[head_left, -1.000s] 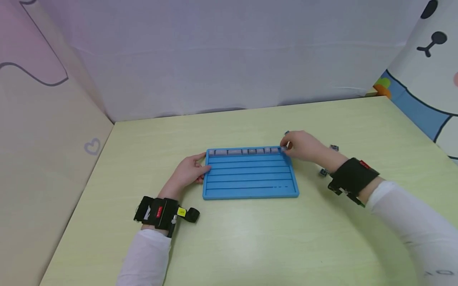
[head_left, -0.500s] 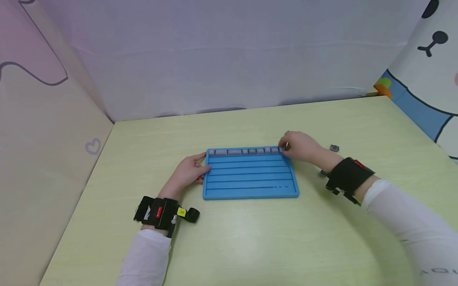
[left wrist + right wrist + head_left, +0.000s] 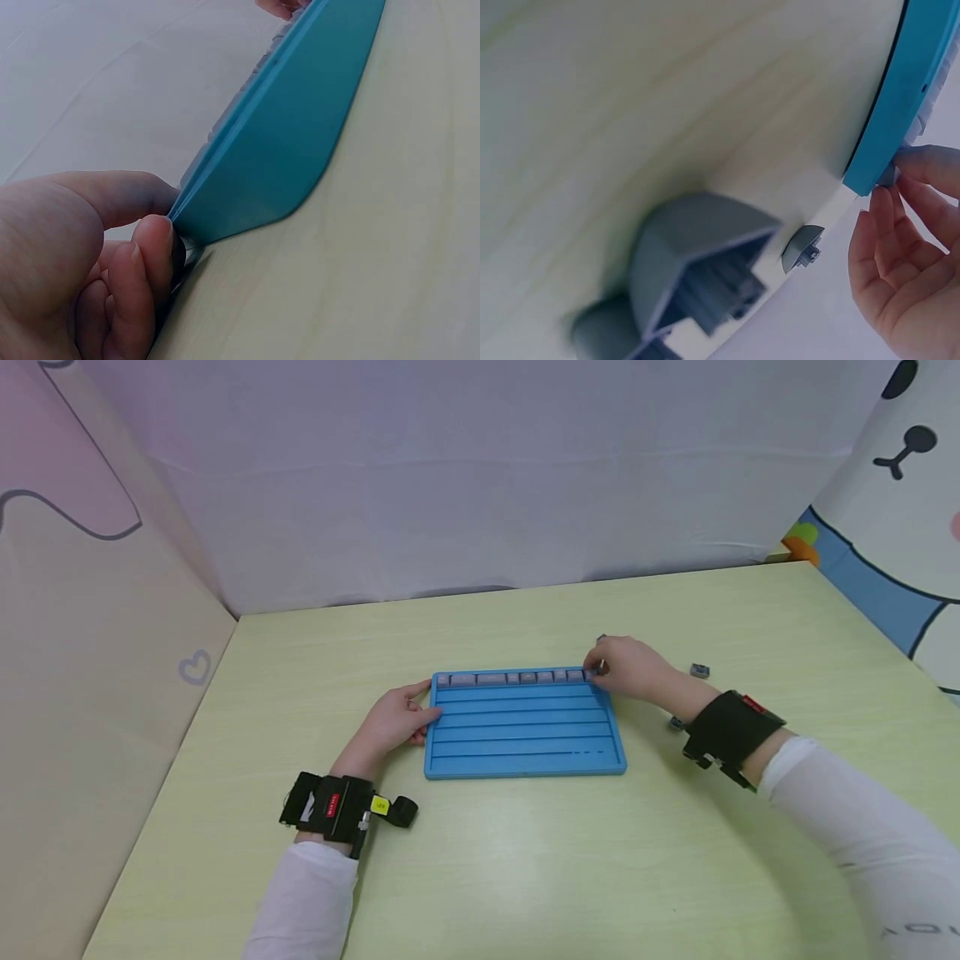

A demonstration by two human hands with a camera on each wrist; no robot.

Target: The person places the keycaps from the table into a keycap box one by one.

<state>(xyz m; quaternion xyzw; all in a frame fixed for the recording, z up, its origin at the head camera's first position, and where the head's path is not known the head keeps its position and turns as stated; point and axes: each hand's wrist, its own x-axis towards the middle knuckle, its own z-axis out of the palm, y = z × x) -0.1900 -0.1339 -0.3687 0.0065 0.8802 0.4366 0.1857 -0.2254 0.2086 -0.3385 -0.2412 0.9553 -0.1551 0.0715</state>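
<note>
A blue slotted tray (image 3: 525, 722) lies on the table, with a row of grey keycaps (image 3: 492, 679) in its far slot. My left hand (image 3: 392, 720) holds the tray's left edge; in the left wrist view its thumb and fingers (image 3: 156, 244) pinch the corner. At the tray's far right corner, my right hand (image 3: 630, 667) pinches a small grey keycap (image 3: 887, 177) at the end of the row. That keycap is mostly hidden by the fingers in the head view.
Loose keycaps lie to the right of the tray, one (image 3: 700, 671) beyond my right forearm and another (image 3: 677, 723) partly behind the wrist strap. A third (image 3: 602, 637) shows just past my right hand. A pale cloth (image 3: 480, 485) hangs behind the table (image 3: 480, 877).
My right hand has shifted slightly left along the tray's far edge with the keycap, then stayed put. The left hand and tray have kept their place.
</note>
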